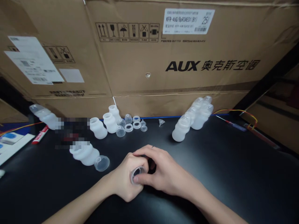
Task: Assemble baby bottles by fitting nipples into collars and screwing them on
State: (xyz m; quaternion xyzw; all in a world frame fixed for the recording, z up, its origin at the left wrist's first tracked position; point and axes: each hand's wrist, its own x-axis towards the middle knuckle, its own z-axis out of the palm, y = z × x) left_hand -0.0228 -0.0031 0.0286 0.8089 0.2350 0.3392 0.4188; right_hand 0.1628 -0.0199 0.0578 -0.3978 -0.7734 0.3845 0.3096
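Near the front middle of the table, my left hand (125,180) is closed around a translucent screw ring of a feeding bottle (132,176), its opening facing me. The thumb of my right hand (164,169) presses into this opening, while its fingers curl over the far side. Whatever sits inside the ring is mostly hidden by my fingers. Left of my hands a white feeding bottle (87,154) lies tilted, with a clear dome cap (102,163) beside it. Beyond are open bottles (98,128), loose rings (129,128) and a clear silicone nipple (161,122).
Several capped bottles (181,129) stand at the back right, and another (44,116) at the back left. A large cardboard box (130,62) walls off the rear. A red marker (40,135) lies left; a screwdriver (237,126) and yellow-red wires (247,113) lie right.
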